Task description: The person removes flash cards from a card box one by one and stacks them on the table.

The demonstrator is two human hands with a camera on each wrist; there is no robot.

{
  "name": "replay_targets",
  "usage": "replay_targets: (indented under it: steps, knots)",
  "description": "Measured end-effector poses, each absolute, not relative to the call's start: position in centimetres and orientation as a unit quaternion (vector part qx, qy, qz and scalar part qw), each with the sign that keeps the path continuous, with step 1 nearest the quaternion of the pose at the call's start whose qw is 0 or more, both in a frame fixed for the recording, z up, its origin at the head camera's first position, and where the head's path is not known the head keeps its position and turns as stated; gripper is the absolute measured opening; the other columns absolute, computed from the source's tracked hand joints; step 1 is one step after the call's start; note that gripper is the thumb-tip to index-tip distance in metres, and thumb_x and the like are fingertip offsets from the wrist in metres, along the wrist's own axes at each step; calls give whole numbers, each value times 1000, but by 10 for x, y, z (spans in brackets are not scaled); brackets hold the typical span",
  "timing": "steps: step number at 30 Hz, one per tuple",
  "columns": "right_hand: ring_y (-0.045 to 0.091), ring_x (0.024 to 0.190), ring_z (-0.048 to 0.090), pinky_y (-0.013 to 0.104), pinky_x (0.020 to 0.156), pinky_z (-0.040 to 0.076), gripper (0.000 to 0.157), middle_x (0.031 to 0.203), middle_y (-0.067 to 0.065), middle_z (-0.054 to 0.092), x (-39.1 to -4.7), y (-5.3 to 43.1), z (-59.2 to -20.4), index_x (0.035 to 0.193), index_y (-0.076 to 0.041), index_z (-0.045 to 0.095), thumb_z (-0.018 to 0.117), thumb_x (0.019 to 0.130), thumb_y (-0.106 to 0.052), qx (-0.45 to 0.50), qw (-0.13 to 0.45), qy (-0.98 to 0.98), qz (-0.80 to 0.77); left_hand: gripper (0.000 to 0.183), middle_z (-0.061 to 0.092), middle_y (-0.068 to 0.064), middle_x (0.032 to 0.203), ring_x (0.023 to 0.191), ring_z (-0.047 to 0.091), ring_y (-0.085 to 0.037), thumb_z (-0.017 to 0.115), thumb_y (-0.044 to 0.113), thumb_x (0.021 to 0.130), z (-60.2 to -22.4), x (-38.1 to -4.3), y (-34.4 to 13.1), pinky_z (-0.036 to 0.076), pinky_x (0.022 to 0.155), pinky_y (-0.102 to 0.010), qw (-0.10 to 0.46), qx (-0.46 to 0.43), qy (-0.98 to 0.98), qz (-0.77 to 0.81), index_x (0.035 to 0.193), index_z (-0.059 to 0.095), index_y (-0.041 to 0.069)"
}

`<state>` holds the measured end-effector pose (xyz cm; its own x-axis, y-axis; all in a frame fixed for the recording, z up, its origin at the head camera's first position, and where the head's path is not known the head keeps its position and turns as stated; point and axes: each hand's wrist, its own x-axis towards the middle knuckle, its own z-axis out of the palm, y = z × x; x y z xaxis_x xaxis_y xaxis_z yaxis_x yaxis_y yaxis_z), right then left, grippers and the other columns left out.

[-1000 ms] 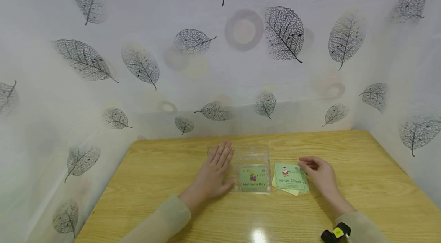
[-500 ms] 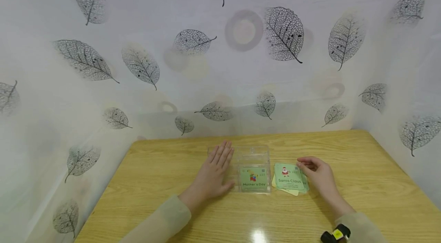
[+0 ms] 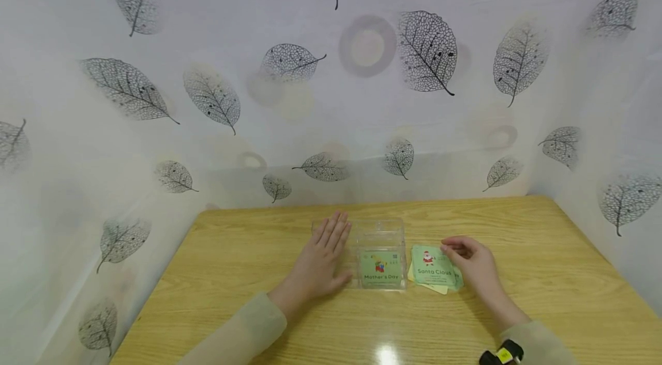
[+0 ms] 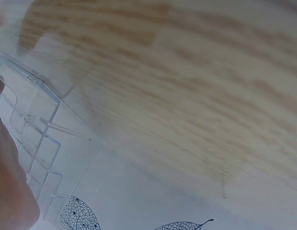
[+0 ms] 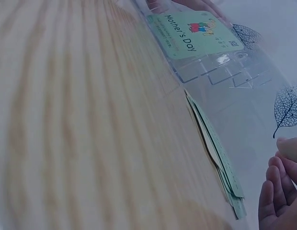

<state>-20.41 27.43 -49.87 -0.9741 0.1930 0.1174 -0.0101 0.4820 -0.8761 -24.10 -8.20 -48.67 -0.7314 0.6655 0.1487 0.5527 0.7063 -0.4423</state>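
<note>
A clear plastic box with stepped compartments stands on the wooden table, a green "Mother's Day" card in its right front part. My left hand lies with straight fingers over the left side of the box. Right of the box is a loose stack of cards, a green "Santa Claus" card on top and a yellowish card sticking out below. My right hand, fingers loosely bent, hovers at the stack's upper right corner. In the right wrist view that hand shows no card between its fingers.
The light wooden table ends at a white backdrop printed with dark leaf skeletons, which also rises at both sides. A black device with a yellow label sits on the right wrist.
My right hand has slid slightly left, its fingertips now further over the corner of the card stack. The left hand, box and cards have stayed put.
</note>
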Motion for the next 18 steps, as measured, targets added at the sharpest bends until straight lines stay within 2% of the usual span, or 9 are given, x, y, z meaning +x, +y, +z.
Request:
replay_targets:
  steps: [18]
  knots:
    - [-6,82,61,13,73,56,23,98,2,76,-200,262,-497,117,6,74,74,100,-9,-33,96,-840,532,103,11,-20,179,167,11,-35,38,75,101,-489,-242,-83,18,137,-45,167,-338,-908,181,169,16,0]
